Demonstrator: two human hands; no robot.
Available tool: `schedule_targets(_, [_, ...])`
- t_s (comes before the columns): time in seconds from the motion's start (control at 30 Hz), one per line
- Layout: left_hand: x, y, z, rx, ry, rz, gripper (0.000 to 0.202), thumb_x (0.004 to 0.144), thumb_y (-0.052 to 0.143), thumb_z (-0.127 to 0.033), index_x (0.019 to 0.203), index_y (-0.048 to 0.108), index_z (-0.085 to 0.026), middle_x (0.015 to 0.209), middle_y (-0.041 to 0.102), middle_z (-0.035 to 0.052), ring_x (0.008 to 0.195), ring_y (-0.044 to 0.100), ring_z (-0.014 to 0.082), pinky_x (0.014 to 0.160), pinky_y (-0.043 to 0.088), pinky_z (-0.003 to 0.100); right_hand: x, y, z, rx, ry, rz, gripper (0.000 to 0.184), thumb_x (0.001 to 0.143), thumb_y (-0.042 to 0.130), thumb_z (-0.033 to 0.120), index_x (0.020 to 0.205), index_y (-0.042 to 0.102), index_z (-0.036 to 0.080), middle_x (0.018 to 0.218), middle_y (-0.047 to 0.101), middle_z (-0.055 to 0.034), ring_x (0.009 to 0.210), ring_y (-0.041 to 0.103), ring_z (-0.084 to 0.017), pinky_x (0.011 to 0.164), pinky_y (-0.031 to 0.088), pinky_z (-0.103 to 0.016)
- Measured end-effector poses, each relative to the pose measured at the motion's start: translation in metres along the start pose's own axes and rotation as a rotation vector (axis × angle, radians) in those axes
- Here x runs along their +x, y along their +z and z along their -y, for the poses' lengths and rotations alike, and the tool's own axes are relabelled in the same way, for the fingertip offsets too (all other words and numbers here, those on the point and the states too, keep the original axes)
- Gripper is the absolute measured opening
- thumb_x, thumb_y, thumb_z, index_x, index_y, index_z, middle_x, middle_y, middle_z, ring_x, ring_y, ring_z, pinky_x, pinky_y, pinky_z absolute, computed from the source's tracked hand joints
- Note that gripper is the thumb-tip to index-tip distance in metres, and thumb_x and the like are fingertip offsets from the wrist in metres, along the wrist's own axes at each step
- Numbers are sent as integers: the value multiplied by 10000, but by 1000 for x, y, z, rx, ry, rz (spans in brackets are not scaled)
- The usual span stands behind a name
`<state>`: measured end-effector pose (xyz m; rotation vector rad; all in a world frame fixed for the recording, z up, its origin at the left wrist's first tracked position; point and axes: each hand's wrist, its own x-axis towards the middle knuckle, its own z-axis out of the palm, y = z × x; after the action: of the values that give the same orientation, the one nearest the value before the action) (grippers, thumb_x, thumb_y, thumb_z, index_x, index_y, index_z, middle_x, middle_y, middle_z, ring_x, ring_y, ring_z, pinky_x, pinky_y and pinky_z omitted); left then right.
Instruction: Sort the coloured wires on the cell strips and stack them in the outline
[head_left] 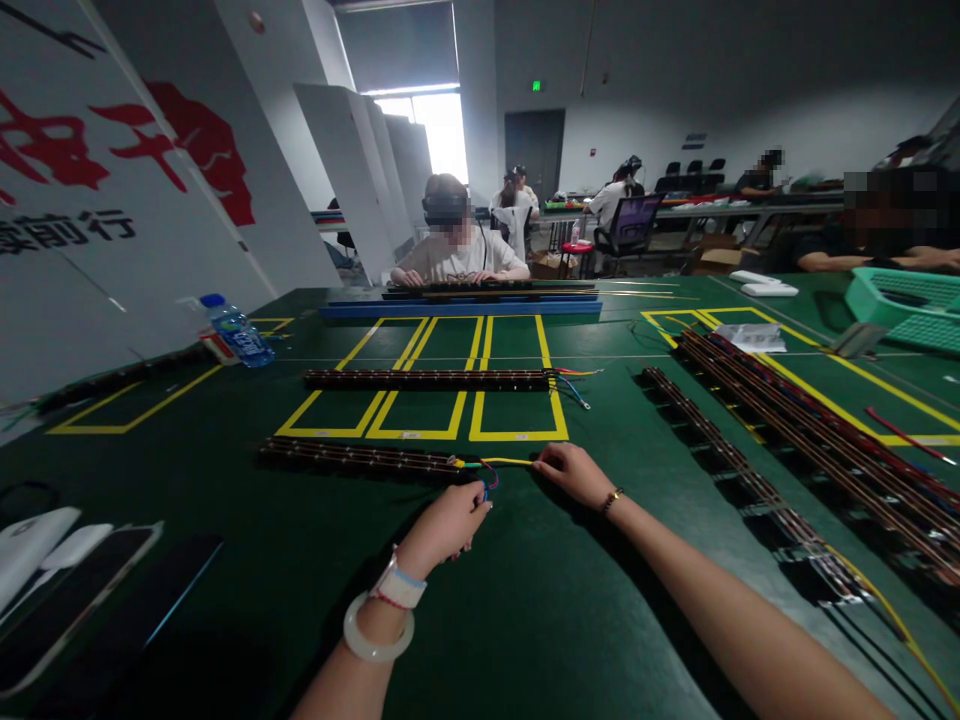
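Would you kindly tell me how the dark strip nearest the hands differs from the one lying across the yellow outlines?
The near strip has its yellow wire pinched by the right hand; the wires of the far strip lie untouched. The near strip slants slightly in view, while the far strip looks almost level. Both are long and dark.

Single head-worn view, facing forward and down, green table [525, 610] close below, far wall [720, 100] beyond

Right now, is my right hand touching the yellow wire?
Touching. The head view shows the right hand pinching the yellow wire, with no gap between them.
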<state>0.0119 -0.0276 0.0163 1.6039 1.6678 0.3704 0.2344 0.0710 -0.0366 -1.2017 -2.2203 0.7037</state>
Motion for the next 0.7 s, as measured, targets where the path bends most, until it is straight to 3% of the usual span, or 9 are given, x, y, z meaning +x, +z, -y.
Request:
schedule_targets(0.17, [3, -2, 4, 130, -39, 66, 265, 882, 369, -399, 922, 516, -183, 533, 511, -28, 342, 443, 90, 343, 295, 155, 1, 3, -4, 10, -1, -3, 238, 854, 533, 355, 823, 649, 149, 810, 642, -46, 739, 552, -148, 682, 387, -247])
schedule_targets(0.4, [1, -2, -7, 73, 97, -48, 384, 858, 391, -510, 787, 535, -161, 589, 563, 1, 479, 552, 116, 457, 372, 187, 1, 4, -6, 50, 5, -6, 247, 853, 534, 377, 824, 654, 163, 820, 648, -39, 776, 565, -164, 700, 396, -260])
schedule_targets(0.53, [3, -12, 0, 63, 156, -382, 362, 873, 372, -421, 655, 498, -161, 558, 517, 0, 497, 497, 105, 488, 327, 202, 1, 3, -8, 94, 17, 6, 248, 853, 531, 373, 829, 653, 159, 831, 652, -44, 774, 578, -166, 712, 415, -268])
schedule_targets(0.7, [12, -24, 13, 15, 176, -798, 288, 891, 362, -373, 720, 485, -177, 668, 537, 5, 614, 500, 128, 580, 371, 234, 4, -11, 11, 230, 3, -84, 315, 884, 483, 422, 945, 643, 158, 948, 645, -66, 863, 584, -173, 789, 445, -296])
